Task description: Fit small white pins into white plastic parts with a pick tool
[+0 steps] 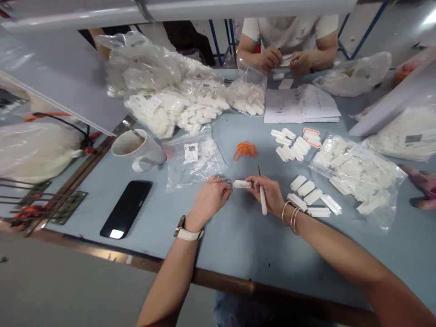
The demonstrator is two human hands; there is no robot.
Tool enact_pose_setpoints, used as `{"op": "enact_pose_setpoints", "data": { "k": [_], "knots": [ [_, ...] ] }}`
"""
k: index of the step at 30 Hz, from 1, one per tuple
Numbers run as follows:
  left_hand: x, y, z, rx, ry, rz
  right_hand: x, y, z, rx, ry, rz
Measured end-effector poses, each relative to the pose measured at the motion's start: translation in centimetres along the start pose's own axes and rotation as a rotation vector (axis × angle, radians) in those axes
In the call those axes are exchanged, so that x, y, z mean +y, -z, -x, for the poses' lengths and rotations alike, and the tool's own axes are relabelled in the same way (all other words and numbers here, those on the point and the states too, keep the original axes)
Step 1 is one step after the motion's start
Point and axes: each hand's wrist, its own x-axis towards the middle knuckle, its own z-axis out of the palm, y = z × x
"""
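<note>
My right hand (267,193) grips a white-handled tool (263,200) with a thin dark tip, and its fingertips also hold one end of a small white plastic piece (242,184). Left of that piece is my left hand (214,195), fingers curled with the fingertips together; whatever they pinch, if anything, is too small to make out. Orange rings (245,150) lie in a pile beyond both hands. White plastic parts (313,196) lie in rows beside my right wrist, and more white parts (295,147), two with orange rims, lie farther back.
A mug (139,150) with a spoon and a black phone (126,209) stand and lie at left. Bags of white parts (177,106) fill the back left; another bag (361,172) is at right. Papers (301,104) lie before a person (289,45) seated opposite.
</note>
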Motion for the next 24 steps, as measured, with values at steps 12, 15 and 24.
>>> {"op": "enact_pose_setpoints", "data": {
  "k": [12,15,24],
  "knots": [
    [1.0,0.3,0.1,0.155,0.201,0.288,0.2,-0.1,0.0,0.021,0.029,-0.005],
    [1.4,0.6,0.1,0.185,0.220,0.490,0.1,-0.2,-0.1,0.019,0.031,-0.011],
    [1.9,-1.5,-0.6,0.310,-0.013,0.389,-0.2,-0.1,-0.2,0.013,0.035,-0.012]
  ]
}}
